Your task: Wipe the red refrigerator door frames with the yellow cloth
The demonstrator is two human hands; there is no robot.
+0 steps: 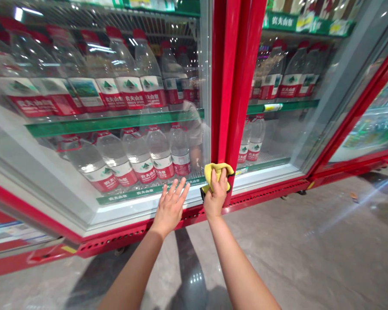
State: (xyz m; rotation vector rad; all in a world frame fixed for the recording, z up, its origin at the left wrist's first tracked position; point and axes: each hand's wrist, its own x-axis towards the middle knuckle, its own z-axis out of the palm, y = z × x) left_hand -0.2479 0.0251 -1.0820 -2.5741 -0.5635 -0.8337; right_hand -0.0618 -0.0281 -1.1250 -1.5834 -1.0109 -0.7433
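The yellow cloth (pixel 218 166) is at the foot of the red upright (pixel 228 94) between two glass-fronted bays of the cooler. The right hand (pixel 215 193) holds it bunched, fingers laid over the folds, probably so that it stays pressed against the narrow frame without slipping. Just beside it, the left hand (pixel 170 209) holds nothing; its fingers are spread before the lower glass, perhaps for balance, though whether they touch is unclear. Behind the glass, red-capped bottles (pixel 145 168) stand in rows on shelves edged with green strips (pixel 123 121), labels mostly outward, presumably for easy reading. Below lies the grey floor (pixel 265 254).
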